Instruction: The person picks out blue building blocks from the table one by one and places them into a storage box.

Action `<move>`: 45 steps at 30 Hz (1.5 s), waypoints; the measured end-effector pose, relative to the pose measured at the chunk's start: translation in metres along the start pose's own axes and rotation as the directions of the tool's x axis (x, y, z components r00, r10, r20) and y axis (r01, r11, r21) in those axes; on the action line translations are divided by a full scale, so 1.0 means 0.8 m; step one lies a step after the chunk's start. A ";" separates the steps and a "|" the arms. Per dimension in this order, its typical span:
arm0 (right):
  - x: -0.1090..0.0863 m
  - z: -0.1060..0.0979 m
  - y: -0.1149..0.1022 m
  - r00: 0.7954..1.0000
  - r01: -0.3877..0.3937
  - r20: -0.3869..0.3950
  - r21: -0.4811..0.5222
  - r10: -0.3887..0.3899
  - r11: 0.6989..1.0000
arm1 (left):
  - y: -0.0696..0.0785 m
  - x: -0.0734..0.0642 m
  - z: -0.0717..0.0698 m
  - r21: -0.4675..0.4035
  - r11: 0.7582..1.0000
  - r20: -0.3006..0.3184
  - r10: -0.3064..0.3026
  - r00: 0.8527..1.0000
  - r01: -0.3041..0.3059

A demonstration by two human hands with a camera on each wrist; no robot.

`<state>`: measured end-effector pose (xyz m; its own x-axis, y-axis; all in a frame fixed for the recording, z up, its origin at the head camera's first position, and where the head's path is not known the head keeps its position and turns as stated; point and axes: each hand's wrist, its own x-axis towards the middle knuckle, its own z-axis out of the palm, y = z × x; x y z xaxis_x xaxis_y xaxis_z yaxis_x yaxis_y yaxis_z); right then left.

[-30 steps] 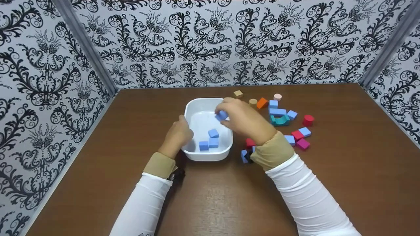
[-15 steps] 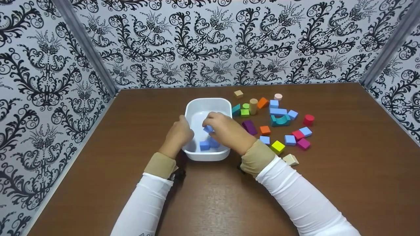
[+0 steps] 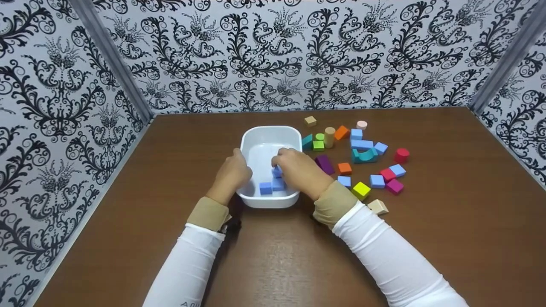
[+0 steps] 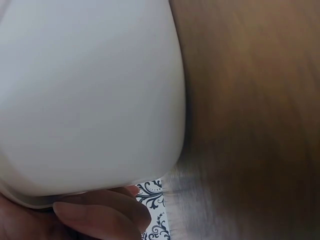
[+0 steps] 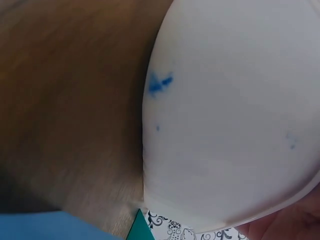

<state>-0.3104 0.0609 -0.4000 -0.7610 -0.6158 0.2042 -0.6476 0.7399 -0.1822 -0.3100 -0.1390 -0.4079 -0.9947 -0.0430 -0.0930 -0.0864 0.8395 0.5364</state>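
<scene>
In the head view a white plastic tub (image 3: 263, 158) stands on the table between both hands. My left hand (image 3: 233, 174) grips its left rim; in the left wrist view the fingers (image 4: 97, 220) show by the tub's edge. Over the right rim reaches my right hand (image 3: 300, 171), its curled fingertips on a blue block (image 3: 277, 172) inside the tub. The hand hides part of that block. Two more blue cubes lie in the tub's near part, a left cube (image 3: 265, 188) and a right cube (image 3: 279, 184). In the right wrist view the tub's outer wall covers most of the hand.
Several coloured blocks lie right of the tub, among them a purple block (image 3: 324, 164), a yellow cube (image 3: 361, 190), a teal arch (image 3: 364, 156) and a red cylinder (image 3: 401, 155). A patterned wall (image 3: 273, 55) closes off the back of the table (image 3: 273, 256).
My right hand came left and down into the tub with a blue block, then shifted slightly right. The left hand has stayed at the left rim.
</scene>
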 end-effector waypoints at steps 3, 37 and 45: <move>0.000 0.001 0.000 1.000 -0.010 0.010 0.000 0.010 1.000 | -0.001 0.000 -0.001 -0.010 1.000 -0.001 0.002 1.000 -0.002; 0.002 0.006 0.000 0.999 -0.043 0.027 -0.058 0.044 0.997 | -0.003 0.005 0.002 0.006 1.000 0.010 -0.006 1.000 0.006; 0.002 0.005 -0.001 0.998 -0.044 0.031 -0.054 0.046 0.998 | -0.004 0.005 0.003 -0.007 1.000 0.002 -0.005 1.000 0.005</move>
<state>-0.3114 0.0581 -0.4037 -0.7907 -0.5892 0.1659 -0.6103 0.7800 -0.1384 -0.3137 -0.1404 -0.4119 -0.9942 -0.0462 -0.0974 -0.0919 0.8354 0.5419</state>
